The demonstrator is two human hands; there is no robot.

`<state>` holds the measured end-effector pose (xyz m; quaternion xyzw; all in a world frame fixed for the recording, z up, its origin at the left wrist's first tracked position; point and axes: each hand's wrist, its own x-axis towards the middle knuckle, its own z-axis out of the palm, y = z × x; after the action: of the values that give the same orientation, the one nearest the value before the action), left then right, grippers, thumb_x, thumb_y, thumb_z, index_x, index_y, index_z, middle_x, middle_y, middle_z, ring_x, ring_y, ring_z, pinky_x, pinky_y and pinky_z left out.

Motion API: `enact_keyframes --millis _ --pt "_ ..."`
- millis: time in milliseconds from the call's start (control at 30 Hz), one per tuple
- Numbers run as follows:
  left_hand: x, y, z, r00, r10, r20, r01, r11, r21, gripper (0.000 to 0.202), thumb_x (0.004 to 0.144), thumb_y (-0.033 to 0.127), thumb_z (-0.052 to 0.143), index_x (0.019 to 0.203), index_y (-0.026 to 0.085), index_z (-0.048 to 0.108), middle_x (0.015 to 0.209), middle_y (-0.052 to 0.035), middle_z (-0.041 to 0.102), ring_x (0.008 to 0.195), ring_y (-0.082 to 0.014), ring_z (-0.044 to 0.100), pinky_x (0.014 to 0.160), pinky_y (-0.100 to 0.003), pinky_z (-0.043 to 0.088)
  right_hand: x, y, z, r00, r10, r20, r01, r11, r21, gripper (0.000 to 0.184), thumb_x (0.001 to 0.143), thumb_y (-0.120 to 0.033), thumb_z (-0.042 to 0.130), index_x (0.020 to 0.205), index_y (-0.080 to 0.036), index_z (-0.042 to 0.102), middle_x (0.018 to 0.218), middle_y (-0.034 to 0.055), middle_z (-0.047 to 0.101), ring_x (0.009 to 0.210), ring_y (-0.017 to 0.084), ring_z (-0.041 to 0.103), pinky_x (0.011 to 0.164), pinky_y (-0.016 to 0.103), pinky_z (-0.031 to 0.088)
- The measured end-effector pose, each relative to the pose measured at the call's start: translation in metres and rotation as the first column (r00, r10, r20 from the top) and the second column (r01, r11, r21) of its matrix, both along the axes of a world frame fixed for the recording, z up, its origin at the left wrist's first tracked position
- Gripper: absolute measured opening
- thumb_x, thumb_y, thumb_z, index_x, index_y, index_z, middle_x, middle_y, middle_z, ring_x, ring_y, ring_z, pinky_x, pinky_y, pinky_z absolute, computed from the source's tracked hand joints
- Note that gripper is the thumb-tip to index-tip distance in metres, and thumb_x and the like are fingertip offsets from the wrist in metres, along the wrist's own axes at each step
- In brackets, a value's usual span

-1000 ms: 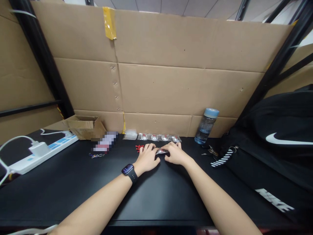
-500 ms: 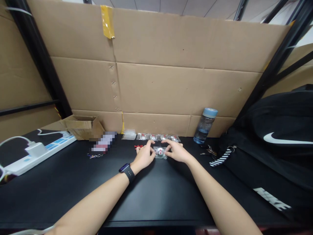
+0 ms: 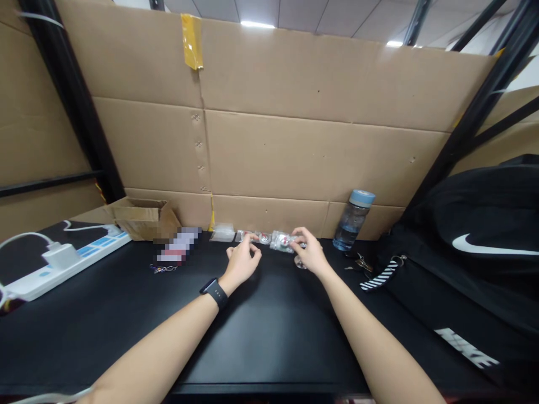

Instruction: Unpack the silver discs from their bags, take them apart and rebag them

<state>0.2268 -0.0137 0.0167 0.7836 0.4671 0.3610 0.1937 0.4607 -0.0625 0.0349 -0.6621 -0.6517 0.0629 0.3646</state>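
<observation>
My right hand (image 3: 309,255) pinches a small clear bag (image 3: 281,241) with a red and white piece inside. It holds the bag just above the black table (image 3: 269,331), over the row of similar clear bags (image 3: 263,237) along the cardboard wall. My left hand (image 3: 242,261), with a dark watch (image 3: 214,292) on the wrist, hovers to the left of that bag with its fingers loosely curled and apart. It holds nothing, and its index fingertip is close to the row of bags. A small white bag (image 3: 223,232) lies at the row's left end.
A blue-capped water bottle (image 3: 352,220) stands at the back right, with keys (image 3: 360,261) and a black sports bag (image 3: 484,252) beside it. To the left are an open cardboard box (image 3: 141,216), a blurred packet (image 3: 179,247), a small keychain (image 3: 162,268) and a white power strip (image 3: 63,261).
Both hands held the clear bag on the table before. Now my right hand alone has carried it back to the row of bags, and my left hand has let go.
</observation>
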Motion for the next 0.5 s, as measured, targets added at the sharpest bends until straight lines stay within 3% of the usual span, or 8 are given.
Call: enact_keyframes --millis 100,233,400,500 --pt "-0.007 0.008 0.002 0.997 0.067 -0.036 -0.065 0.996 0.062 0.033 0.084 0.020 0.051 0.117 0.028 0.053 0.087 0.0023 0.072 0.094 -0.0211 0.066 0.088 -0.036 0.030 0.036 0.007 -0.002 0.980 -0.189 -0.069 0.194 0.979 0.066 0.019 0.087 -0.033 0.051 0.093 -0.024 0.066 0.093 0.0026 0.074 0.091 0.024 0.067 0.080 0.034 0.041" --pt "-0.019 0.021 0.005 0.989 0.132 -0.066 -0.126 0.988 0.091 0.025 0.085 0.020 0.050 0.108 0.026 0.058 0.090 0.0003 0.073 0.097 -0.0220 0.064 0.084 -0.035 0.029 0.070 0.019 -0.010 0.947 -0.315 -0.070 0.314 0.949 -0.020 0.024 0.086 -0.031 0.050 0.095 -0.023 0.071 0.092 0.0050 0.074 0.090 0.025 0.066 0.076 0.034 0.039" --pt "-0.036 0.033 0.008 0.976 0.165 -0.140 -0.148 0.981 0.126 0.020 0.085 0.021 0.051 0.100 0.025 0.063 0.092 -0.0017 0.073 0.099 -0.0230 0.062 0.083 -0.035 0.028 0.062 0.043 -0.021 0.965 -0.262 0.001 0.262 0.962 -0.082 0.025 0.087 -0.022 0.049 0.097 -0.024 0.071 0.091 0.0035 0.074 0.091 0.024 0.064 0.080 0.036 0.034" --pt "-0.042 0.038 0.009 0.971 0.179 -0.160 -0.156 0.977 0.147 0.017 0.085 0.023 0.052 0.097 0.025 0.065 0.092 -0.0029 0.073 0.099 -0.0235 0.062 0.084 -0.035 0.028 0.049 0.053 -0.028 0.960 -0.271 0.068 0.275 0.960 -0.052 0.026 0.089 -0.021 0.048 0.100 -0.026 0.072 0.098 0.0045 0.074 0.103 0.026 0.060 0.086 0.039 0.031"
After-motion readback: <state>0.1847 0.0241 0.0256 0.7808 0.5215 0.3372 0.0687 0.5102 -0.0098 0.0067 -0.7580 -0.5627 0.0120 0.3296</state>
